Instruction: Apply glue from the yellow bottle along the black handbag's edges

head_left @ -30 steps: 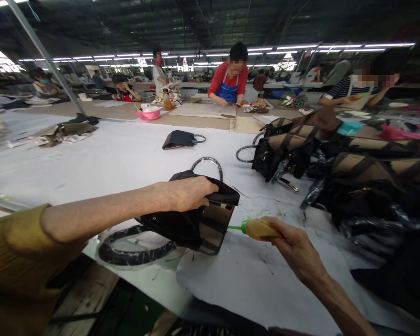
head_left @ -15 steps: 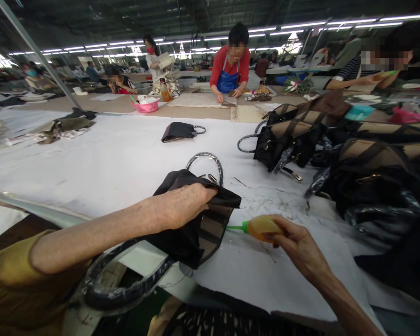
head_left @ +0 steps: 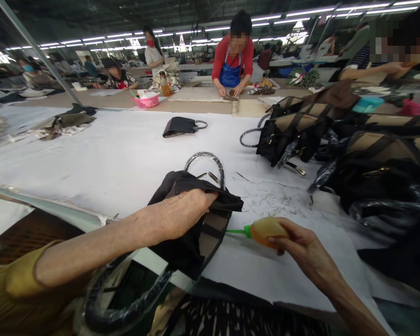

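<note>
Our left grip (head_left: 196, 205) is closed over the folded top cloth of a black bag (head_left: 178, 252), its fingertips hidden by the fabric. Our right grip (head_left: 297, 237) is wrapped around the rounded end of an amber squeeze bottle (head_left: 268, 231). From that bottle a thin green nozzle (head_left: 238, 231) points left, to the edge of the bag's tan panel (head_left: 210, 220), just below our left grip. We cannot tell whether the tip touches it or whether anything flows out.

The bag lies tilted beneath our left grip, partly over the near edge of the white tabletop (head_left: 101, 154). Its near handle (head_left: 119, 317), wrapped in clear plastic, hangs off that edge toward us; its far handle (head_left: 205, 155) arches just beyond our left grip. Farther beyond, well apart, lies a smaller dark bag (head_left: 179, 126). Beyond and to the right of our right grip, more bags (head_left: 299, 123) are heaped together.

We judge the step in hand to be applying the bottle's contents along the panel's edge. The next move seems to call for a gentle, even squeeze, the tip close to that edge, and the loose cloth held clear by our left grip.
</note>
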Tool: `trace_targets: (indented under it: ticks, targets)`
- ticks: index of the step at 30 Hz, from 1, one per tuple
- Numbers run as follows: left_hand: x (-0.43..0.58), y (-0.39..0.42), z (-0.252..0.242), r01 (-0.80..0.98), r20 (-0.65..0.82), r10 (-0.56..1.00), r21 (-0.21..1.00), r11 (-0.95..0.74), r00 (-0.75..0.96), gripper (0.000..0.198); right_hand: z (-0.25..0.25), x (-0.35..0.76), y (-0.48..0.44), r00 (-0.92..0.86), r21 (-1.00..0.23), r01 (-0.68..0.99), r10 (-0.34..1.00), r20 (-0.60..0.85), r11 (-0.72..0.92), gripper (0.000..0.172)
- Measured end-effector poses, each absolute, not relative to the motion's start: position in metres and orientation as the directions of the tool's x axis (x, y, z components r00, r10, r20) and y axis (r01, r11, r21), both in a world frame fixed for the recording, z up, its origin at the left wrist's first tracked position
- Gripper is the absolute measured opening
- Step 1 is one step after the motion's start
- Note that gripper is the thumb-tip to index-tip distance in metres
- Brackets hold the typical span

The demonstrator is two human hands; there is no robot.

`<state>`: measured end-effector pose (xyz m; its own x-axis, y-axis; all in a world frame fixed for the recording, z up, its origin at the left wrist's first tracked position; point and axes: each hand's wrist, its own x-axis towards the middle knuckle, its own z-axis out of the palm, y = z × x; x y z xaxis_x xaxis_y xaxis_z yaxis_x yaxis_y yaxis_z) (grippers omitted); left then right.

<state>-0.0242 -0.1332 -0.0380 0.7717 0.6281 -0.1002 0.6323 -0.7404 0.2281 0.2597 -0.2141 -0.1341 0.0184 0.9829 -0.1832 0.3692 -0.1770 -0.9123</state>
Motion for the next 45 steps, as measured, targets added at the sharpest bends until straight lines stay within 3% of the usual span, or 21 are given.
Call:
trace_targets:
  ticks: [10,19,26,35,41,45]
  targets:
    - [-0.028,-0.143,-0.048,0.634,-0.085,0.638,0.273,-0.724,0.765,0.027,-0.146,0.254,-0.218,0.146,-0.872,0.466,0.985,-0.094,-0.152,0.037]
    - [-0.029,-0.146,-0.052,0.626,-0.075,0.634,0.286,-0.726,0.77,0.034,-0.133,0.251,-0.229,0.08,-0.916,0.333,0.975,-0.208,-0.222,0.032]
    - [-0.029,-0.151,-0.053,0.654,-0.119,0.651,0.282,-0.702,0.75,0.037,-0.13,0.246,-0.231,0.029,-0.907,0.354,0.972,-0.232,-0.227,0.03]
    - [-0.035,-0.158,-0.062,0.595,-0.034,0.616,0.306,-0.743,0.787,0.05,-0.124,0.247,-0.234,-0.004,-0.92,0.308,0.967,-0.255,-0.241,0.027]
    - [-0.037,-0.159,-0.065,0.609,-0.056,0.626,0.313,-0.729,0.778,0.044,-0.122,0.239,-0.244,-0.068,-0.933,0.228,0.951,-0.302,-0.28,0.028]
    - [-0.039,-0.163,-0.068,0.602,-0.051,0.617,0.292,-0.743,0.786,0.05,-0.123,0.238,-0.244,-0.015,-0.925,0.258,0.956,-0.294,-0.281,0.032]
